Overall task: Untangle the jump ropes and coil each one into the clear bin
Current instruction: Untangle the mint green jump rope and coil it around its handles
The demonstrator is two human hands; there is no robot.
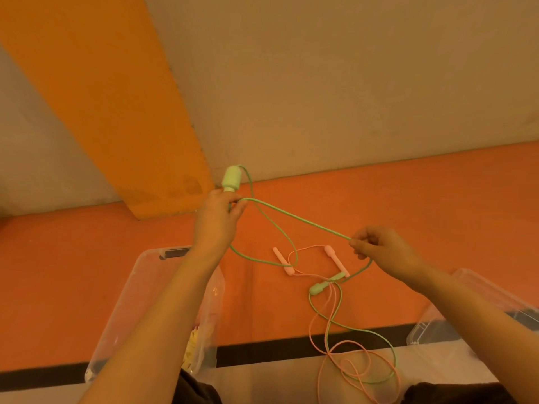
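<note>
Left hand [221, 212] grips green rope [294, 218] just below its handle [232, 178]; right hand [379, 247] pinches the same rope, taut between them. Rest trails down-right, crossing the pink rope [326, 339] on the floor. Clear bin [131, 287] sits under the left arm, nearer. Pink crossings obstruct coiling.

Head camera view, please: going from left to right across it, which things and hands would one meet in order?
Clear bin → left hand, holding a green handle → pink handles on the floor → right hand, pinching the green rope → second clear container at the right edge.
</note>
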